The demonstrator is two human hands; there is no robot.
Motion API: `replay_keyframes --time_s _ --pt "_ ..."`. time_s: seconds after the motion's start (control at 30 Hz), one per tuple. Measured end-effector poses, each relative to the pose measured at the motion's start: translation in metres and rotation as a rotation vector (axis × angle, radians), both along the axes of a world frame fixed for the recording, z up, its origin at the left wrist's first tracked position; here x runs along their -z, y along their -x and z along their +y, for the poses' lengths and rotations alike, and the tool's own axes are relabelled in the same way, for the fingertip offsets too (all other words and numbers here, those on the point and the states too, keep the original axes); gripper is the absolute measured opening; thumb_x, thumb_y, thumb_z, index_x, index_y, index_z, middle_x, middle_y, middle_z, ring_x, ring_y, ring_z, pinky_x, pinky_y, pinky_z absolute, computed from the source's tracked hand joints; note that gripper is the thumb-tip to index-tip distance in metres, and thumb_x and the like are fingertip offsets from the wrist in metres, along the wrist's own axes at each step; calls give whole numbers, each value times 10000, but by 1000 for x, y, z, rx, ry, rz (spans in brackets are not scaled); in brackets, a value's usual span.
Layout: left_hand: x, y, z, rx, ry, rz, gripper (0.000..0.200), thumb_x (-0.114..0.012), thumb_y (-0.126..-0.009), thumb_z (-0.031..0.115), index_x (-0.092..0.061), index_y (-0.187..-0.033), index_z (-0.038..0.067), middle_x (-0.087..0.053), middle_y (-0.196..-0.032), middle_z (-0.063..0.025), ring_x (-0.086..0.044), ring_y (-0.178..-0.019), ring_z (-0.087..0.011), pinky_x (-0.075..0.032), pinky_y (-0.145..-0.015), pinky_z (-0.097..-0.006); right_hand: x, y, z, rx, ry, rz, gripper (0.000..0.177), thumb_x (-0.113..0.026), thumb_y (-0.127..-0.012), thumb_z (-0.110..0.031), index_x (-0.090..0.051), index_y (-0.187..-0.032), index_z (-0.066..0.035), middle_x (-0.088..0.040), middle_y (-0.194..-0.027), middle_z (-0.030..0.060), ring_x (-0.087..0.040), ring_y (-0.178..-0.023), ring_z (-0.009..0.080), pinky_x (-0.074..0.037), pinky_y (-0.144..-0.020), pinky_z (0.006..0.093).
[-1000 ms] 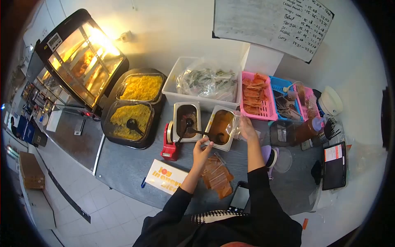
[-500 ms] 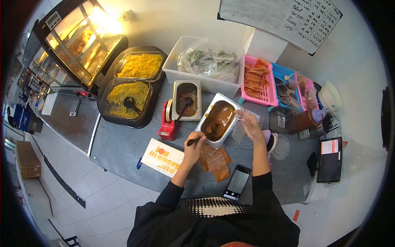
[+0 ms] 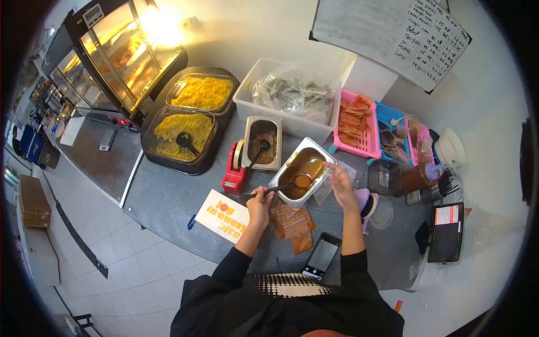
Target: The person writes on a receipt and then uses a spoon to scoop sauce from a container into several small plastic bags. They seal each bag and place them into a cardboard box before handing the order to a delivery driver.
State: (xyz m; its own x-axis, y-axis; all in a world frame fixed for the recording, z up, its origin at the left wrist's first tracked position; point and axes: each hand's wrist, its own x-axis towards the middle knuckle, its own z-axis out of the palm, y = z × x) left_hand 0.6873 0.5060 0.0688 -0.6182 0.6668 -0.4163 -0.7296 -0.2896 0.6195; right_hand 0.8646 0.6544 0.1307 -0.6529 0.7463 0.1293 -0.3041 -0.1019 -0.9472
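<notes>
My left hand [image 3: 259,199] grips the dark handle of a ladle [image 3: 296,182] whose bowl is full of brown sauce, raised over a steel pan of the same sauce [image 3: 284,185]. My right hand [image 3: 339,180] holds a small clear plastic bag [image 3: 324,187] at the pan's right rim, close to the ladle's bowl. Several filled sauce packets [image 3: 293,227] lie on the grey counter just below the pan, between my arms.
A second steel pan with a spoon [image 3: 263,141], a red tape dispenser [image 3: 232,174], two trays of yellow food [image 3: 182,133], a heated display case [image 3: 120,53], a clear tub [image 3: 286,98], pink and blue baskets [image 3: 359,126], a phone [image 3: 320,256], a tablet [image 3: 446,231], a printed card [image 3: 222,214].
The ladle has come up out of the sauce, full, toward the bag. My right hand brought the bag down to the pan's right rim. The view shifted slightly.
</notes>
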Motion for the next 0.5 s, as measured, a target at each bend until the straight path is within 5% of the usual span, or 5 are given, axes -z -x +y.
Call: replay_keyframes --time_s 0.27,0.5 --pt "0 4 13 -79 -128 -104 153 -527 -848 199 -511 -845 46 -569 -829 -60 -578 -729 -157 -485 -680 -244 59 -19 54 5 424 321 459 -448 -869 -356 -450 -1169 -9 -499 -1133 61 -444 -1044 172 -319 -928 330" --pt "-33 -1 21 -148 -202 11 167 -537 -843 206 -507 -869 44 -575 -851 -73 -581 -741 -147 -486 -687 -234 40 -23 26 438 231 385 404 -544 -831 -294 -464 -1131 -34 -494 -1140 79 -468 -1040 160 -372 -900 311"
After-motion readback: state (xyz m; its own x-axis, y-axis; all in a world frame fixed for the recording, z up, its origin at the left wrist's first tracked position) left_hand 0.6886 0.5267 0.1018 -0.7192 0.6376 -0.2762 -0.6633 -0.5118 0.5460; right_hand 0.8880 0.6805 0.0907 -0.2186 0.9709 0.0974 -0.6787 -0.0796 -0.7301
